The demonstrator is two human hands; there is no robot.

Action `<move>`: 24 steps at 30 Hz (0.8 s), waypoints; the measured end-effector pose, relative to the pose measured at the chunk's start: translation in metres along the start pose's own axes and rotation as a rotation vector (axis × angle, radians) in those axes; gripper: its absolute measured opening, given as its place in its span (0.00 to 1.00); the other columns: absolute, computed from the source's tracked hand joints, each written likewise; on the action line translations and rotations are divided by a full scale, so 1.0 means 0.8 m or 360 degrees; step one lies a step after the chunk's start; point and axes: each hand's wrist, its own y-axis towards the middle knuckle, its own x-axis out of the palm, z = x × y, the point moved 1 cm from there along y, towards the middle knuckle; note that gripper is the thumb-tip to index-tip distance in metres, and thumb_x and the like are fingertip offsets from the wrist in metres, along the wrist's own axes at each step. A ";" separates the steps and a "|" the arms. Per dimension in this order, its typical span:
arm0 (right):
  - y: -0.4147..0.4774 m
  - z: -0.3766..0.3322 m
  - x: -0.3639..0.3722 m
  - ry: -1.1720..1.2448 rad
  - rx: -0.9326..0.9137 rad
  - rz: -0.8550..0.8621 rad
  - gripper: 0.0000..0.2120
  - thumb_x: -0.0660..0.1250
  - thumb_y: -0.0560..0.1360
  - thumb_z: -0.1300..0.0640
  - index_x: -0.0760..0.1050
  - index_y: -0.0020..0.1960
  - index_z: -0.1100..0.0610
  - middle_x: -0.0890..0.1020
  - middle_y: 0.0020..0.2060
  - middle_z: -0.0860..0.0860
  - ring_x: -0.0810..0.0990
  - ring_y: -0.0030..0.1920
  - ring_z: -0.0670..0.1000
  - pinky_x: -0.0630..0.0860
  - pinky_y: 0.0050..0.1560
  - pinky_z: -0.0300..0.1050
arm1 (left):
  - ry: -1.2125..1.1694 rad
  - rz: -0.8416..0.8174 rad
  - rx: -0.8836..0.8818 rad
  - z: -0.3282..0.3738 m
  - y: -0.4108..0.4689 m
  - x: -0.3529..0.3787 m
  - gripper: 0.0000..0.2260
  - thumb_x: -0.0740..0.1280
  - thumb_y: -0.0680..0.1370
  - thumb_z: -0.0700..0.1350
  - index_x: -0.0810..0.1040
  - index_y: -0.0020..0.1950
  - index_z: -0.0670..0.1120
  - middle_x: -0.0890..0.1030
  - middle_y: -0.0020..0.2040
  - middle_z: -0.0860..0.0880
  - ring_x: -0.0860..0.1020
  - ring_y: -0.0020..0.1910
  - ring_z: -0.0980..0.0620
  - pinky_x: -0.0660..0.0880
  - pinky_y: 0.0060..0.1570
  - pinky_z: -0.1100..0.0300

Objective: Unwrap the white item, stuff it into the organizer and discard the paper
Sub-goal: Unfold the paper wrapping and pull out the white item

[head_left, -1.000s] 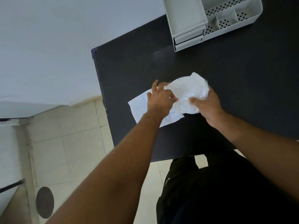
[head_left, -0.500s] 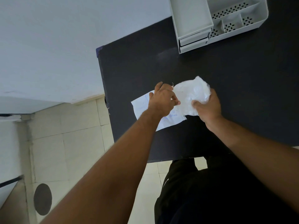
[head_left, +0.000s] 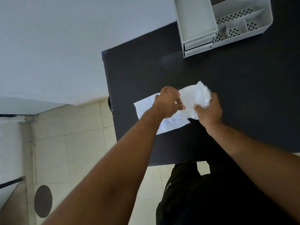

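Both hands on the white bundle (head_left: 196,98)

Right hand (head_left: 209,109) grips it; left hand (head_left: 168,103) pinches its edge above the paper (head_left: 144,106).

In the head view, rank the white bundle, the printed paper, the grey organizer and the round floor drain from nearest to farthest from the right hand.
1. White bundle: gripped in the right hand.
2. Printed paper: just left of it, flat on the table, under the left hand.
3. Grey organizer: at the table's far edge.
4. Floor drain: far lower left, on the tiles.
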 end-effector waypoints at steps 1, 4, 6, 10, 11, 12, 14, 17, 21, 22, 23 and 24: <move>-0.001 -0.001 0.001 -0.0002 0.0000 0.0000 0.27 0.73 0.73 0.62 0.69 0.69 0.53 0.76 0.55 0.46 0.77 0.52 0.49 0.75 0.47 0.43 | 0.0006 -0.0005 0.0001 0.000 0.000 -0.001 0.08 0.76 0.75 0.52 0.86 0.48 0.49 0.75 0.66 0.53 0.64 0.71 0.53 0.67 0.68 0.48; -0.003 -0.002 0.004 0.0003 -0.0002 -0.0007 0.26 0.72 0.74 0.62 0.69 0.69 0.53 0.76 0.55 0.47 0.76 0.52 0.49 0.74 0.47 0.43 | 0.0031 -0.0022 0.0007 -0.003 -0.001 -0.003 0.08 0.76 0.75 0.52 0.86 0.48 0.49 0.75 0.65 0.53 0.64 0.71 0.53 0.67 0.68 0.48; -0.005 -0.002 0.006 0.0003 -0.0003 -0.0005 0.26 0.72 0.73 0.62 0.69 0.69 0.53 0.76 0.55 0.47 0.77 0.52 0.50 0.74 0.47 0.43 | 0.0028 -0.0032 -0.0002 -0.004 -0.002 -0.004 0.09 0.76 0.75 0.52 0.86 0.48 0.48 0.75 0.65 0.53 0.65 0.70 0.53 0.68 0.68 0.47; -0.007 0.000 0.009 0.0011 0.0006 -0.0006 0.26 0.72 0.74 0.62 0.69 0.69 0.52 0.76 0.54 0.47 0.77 0.51 0.49 0.75 0.47 0.44 | 0.0022 -0.0059 -0.0004 -0.006 -0.005 -0.008 0.09 0.76 0.75 0.52 0.86 0.49 0.48 0.75 0.64 0.53 0.65 0.70 0.52 0.67 0.68 0.47; -0.008 0.000 0.010 0.0015 0.0005 -0.0005 0.26 0.72 0.74 0.63 0.69 0.69 0.52 0.76 0.55 0.47 0.77 0.51 0.49 0.75 0.47 0.44 | 0.0020 -0.0069 -0.0002 -0.007 -0.004 -0.009 0.09 0.76 0.75 0.52 0.86 0.49 0.48 0.75 0.64 0.53 0.65 0.70 0.52 0.67 0.69 0.47; -0.008 0.000 0.011 0.0018 0.0007 -0.0005 0.26 0.72 0.74 0.63 0.69 0.69 0.52 0.76 0.55 0.47 0.76 0.51 0.49 0.75 0.47 0.44 | 0.0020 -0.0077 0.0000 -0.008 -0.004 -0.010 0.09 0.76 0.75 0.52 0.86 0.49 0.48 0.76 0.64 0.53 0.65 0.70 0.52 0.67 0.69 0.46; -0.010 -0.001 0.013 0.0016 0.0006 -0.0007 0.26 0.72 0.74 0.63 0.69 0.69 0.52 0.76 0.55 0.47 0.76 0.51 0.49 0.74 0.47 0.44 | 0.0042 -0.0085 0.0002 -0.009 -0.004 -0.014 0.09 0.76 0.75 0.52 0.86 0.48 0.48 0.76 0.63 0.53 0.65 0.70 0.52 0.66 0.69 0.46; -0.011 -0.003 0.017 0.0014 0.0015 -0.0004 0.27 0.72 0.74 0.63 0.68 0.70 0.52 0.76 0.56 0.47 0.75 0.51 0.49 0.74 0.48 0.44 | 0.0096 -0.0116 0.0013 -0.010 -0.002 -0.021 0.10 0.75 0.75 0.53 0.87 0.49 0.47 0.77 0.63 0.52 0.66 0.69 0.51 0.66 0.69 0.46; -0.012 -0.008 0.020 0.0038 0.0026 -0.0017 0.27 0.72 0.74 0.63 0.68 0.70 0.52 0.75 0.55 0.46 0.75 0.52 0.48 0.74 0.49 0.43 | 0.0039 -0.0094 0.0026 -0.011 -0.003 -0.025 0.10 0.76 0.75 0.52 0.87 0.50 0.46 0.77 0.63 0.52 0.68 0.67 0.52 0.69 0.65 0.52; -0.011 -0.008 0.020 0.0051 0.0026 -0.0041 0.27 0.72 0.74 0.64 0.68 0.70 0.52 0.75 0.56 0.46 0.75 0.53 0.48 0.74 0.50 0.44 | -0.0013 -0.0070 0.0014 -0.013 -0.004 -0.025 0.10 0.76 0.74 0.51 0.87 0.50 0.45 0.78 0.62 0.51 0.69 0.66 0.52 0.70 0.63 0.54; -0.009 -0.009 0.020 0.0082 0.0025 -0.0079 0.28 0.72 0.74 0.64 0.68 0.70 0.52 0.76 0.57 0.46 0.76 0.54 0.48 0.75 0.51 0.44 | -0.0069 -0.0041 -0.0009 -0.016 -0.005 -0.024 0.10 0.77 0.74 0.50 0.88 0.49 0.45 0.78 0.61 0.51 0.71 0.64 0.52 0.71 0.60 0.57; -0.007 -0.009 0.018 0.0135 0.0024 -0.0136 0.29 0.72 0.73 0.64 0.69 0.70 0.52 0.77 0.58 0.46 0.78 0.56 0.49 0.76 0.52 0.45 | -0.0123 -0.0009 -0.0042 -0.019 -0.006 -0.023 0.10 0.77 0.74 0.49 0.88 0.49 0.45 0.78 0.61 0.51 0.72 0.63 0.53 0.71 0.58 0.58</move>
